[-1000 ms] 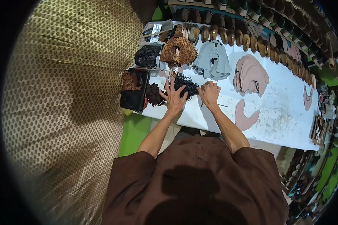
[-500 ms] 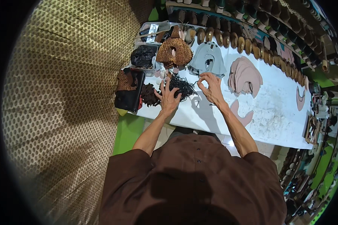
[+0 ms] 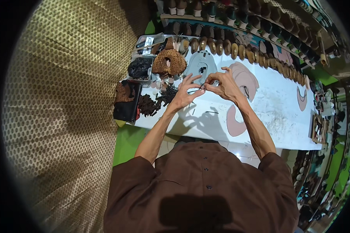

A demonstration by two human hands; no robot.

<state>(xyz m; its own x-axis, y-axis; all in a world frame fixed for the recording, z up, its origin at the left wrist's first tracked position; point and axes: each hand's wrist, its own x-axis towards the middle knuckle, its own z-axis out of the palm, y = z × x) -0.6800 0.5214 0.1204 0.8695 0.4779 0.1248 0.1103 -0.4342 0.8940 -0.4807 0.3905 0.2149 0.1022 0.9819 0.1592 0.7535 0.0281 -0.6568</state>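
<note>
My left hand (image 3: 186, 94) and my right hand (image 3: 224, 86) meet above the table, fingertips close together. Between them runs a thin black strip (image 3: 196, 90), pinched by my right thumb and forefinger. The left thumb and fingers close around its other part, though the exact grip is small to see. Beside my left hand lies a heap of black strips (image 3: 168, 93), with a dark brown heap (image 3: 147, 105) to its left. Just beyond the hands sits a stack of grey U-shaped pieces (image 3: 201, 60). Pink curved pieces (image 3: 247, 77) are stacked by my right hand.
Leopard-print pieces (image 3: 170, 64) and a plastic tub with black material (image 3: 140, 68) stand at the back left. A black pouch (image 3: 126, 106) lies at the left edge. One pink piece (image 3: 234, 123) lies near the front. Rows of shoe lasts (image 3: 234, 50) line the back.
My left hand has left the black heap and moved right to meet the right hand. A thin black strip now spans them. The view has shifted slightly.
</note>
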